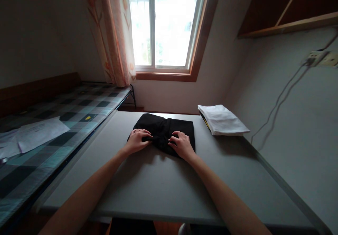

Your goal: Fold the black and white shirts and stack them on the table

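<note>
A piece of black cloth (169, 124), perhaps a folded garment, lies on the grey-white table. Its far edge is fairly straight, and the near part is bunched between the hands. My left hand (137, 140) is at its near left side, thumb and fingers closed on the fabric. On the near right part rests my right hand (182, 144), its fingers curled into the cloth. The dark folds hide exactly how much fabric each hand has.
A folded white cloth (223, 120), with something dark and yellow under it, lies at the table's (158, 189) far right. On the left is a bed with a checked cover (87, 104) and papers (42, 133). A cord (277, 103) hangs along the right wall.
</note>
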### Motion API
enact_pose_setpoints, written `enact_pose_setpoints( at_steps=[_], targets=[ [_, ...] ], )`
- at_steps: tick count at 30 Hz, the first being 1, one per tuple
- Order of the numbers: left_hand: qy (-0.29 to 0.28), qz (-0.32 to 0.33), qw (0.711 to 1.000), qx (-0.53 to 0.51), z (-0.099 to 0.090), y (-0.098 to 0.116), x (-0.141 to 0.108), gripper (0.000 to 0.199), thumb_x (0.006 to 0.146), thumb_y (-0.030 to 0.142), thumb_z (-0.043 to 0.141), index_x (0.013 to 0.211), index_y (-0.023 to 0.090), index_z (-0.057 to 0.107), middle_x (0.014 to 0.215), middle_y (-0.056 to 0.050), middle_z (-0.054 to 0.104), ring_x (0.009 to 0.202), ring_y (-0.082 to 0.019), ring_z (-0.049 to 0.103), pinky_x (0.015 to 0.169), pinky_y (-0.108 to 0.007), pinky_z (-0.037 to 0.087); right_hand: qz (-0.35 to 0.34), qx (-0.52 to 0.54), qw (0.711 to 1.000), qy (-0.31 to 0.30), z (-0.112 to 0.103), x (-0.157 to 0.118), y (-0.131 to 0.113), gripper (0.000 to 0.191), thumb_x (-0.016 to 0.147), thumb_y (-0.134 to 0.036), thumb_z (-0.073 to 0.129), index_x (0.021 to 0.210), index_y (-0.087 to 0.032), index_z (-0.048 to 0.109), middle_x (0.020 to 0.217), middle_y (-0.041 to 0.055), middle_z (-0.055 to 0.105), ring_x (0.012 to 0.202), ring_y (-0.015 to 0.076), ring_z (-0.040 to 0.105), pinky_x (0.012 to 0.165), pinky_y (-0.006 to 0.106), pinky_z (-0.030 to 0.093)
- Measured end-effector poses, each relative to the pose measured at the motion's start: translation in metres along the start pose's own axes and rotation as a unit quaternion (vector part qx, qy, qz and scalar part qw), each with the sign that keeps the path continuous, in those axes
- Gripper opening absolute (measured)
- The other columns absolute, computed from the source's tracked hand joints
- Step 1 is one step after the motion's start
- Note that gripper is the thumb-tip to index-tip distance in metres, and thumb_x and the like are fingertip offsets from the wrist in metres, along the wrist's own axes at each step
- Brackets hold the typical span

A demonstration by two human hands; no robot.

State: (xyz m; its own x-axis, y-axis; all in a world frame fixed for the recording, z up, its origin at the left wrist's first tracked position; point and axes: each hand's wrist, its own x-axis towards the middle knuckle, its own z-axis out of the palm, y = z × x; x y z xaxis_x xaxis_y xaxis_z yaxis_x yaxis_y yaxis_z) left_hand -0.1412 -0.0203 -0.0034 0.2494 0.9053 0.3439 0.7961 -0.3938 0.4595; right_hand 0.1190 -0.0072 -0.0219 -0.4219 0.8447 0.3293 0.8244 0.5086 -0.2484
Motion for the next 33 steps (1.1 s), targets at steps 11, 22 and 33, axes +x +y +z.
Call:
enact_pose_setpoints(
  at_steps=[11, 22, 33],
  targets=[
    [0.449, -0.276, 0.810, -0.257, -0.019, -0.071, 0.021, 0.034, 0.082, 0.043, 0.050, 0.087, 0.013, 0.064, 0.080, -0.005, 0.064, 0.077, -0.018, 0.059, 0.075, -0.031, 0.048, 0.105, 0.291, 0.929, 0.205, 0.003, 0.004, 0.028, 0.037, 0.091, -0.050, 0.044, 0.088, -0.019, 0.063, 0.087, 0.0097, 0.066, 0.082, 0.0230, 0.062, 0.077, 0.036, 0.047],
    [0.405, -0.239, 0.874, 0.122, -0.023, -0.055, 0.003, 0.057, 0.082, 0.025, 0.054, 0.139, 0.021, 0.046, 0.140, -0.018, 0.040, 0.134, -0.036, 0.036, 0.108, -0.056, 0.028, 0.210, 0.427, 0.834, 0.279, 0.001, 0.006, 0.050, 0.061, 0.069, -0.076, 0.054, 0.080, -0.017, 0.063, 0.071, 0.0058, 0.066, 0.063, 0.0190, 0.056, 0.058, 0.031, 0.045],
    [-0.024, -0.110, 0.972, 0.208, 0.004, -0.061, 0.005, 0.063, 0.089, 0.027, 0.039, 0.151, 0.028, 0.029, 0.153, -0.006, 0.039, 0.146, -0.029, 0.021, 0.114, -0.064, 0.004, 0.198, 0.427, 0.843, 0.260, -0.002, 0.004, 0.041, 0.057, 0.069, -0.073, 0.058, 0.079, -0.017, 0.064, 0.062, 0.0030, 0.061, 0.057, 0.0167, 0.052, 0.050, 0.027, 0.039]
  ],
)
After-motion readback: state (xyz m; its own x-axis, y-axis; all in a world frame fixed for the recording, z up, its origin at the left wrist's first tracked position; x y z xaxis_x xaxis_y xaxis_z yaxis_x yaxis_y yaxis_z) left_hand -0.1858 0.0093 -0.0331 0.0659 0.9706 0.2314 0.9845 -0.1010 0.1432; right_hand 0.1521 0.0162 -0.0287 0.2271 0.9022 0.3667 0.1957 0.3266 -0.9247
